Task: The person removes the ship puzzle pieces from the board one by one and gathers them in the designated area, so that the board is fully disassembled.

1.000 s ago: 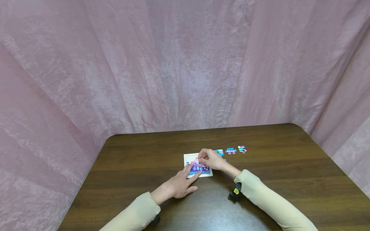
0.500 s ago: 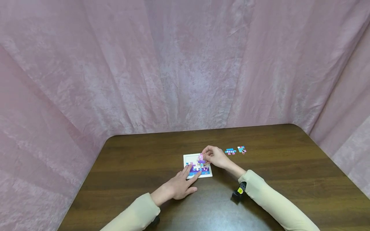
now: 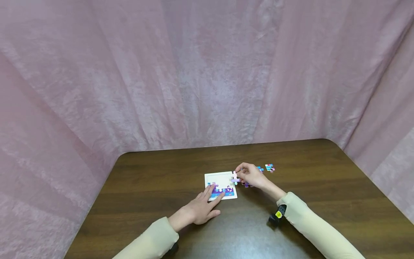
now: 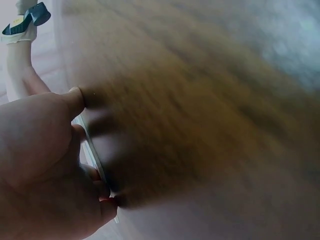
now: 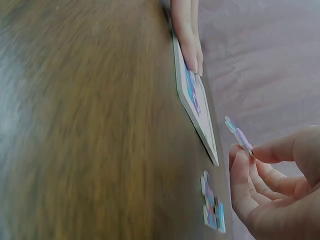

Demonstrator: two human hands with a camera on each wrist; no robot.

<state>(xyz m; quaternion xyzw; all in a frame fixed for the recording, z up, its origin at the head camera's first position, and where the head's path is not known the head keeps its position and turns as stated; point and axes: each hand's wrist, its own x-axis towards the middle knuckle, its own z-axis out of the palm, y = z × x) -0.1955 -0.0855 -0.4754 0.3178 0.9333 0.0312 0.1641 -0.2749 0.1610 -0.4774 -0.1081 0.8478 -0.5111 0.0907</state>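
A white puzzle board (image 3: 220, 177) lies flat on the table, with purple and blue pieces filling its near part and bare white showing in the far part. My left hand (image 3: 202, 206) rests on the board's near left, fingers straight and spread over the pieces. Just right of the board, my right hand (image 3: 251, 175) pinches a pink and purple puzzle piece (image 3: 235, 177) between thumb and finger. The right wrist view shows that puzzle piece (image 5: 239, 135) raised above the table, tilted. In the left wrist view the left hand (image 4: 45, 160) covers most of the board.
Loose puzzle pieces (image 5: 211, 202) lie on the table beside the board, partly under the right hand in the head view. Farther right lies another puzzle piece (image 3: 270, 168). A pink curtain (image 3: 200, 72) hangs behind the wooden table (image 3: 161, 169).
My right hand has lifted the pink and purple piece off the board and carried it right, past the board's edge. The white area it covered now shows. My left hand stays in place.
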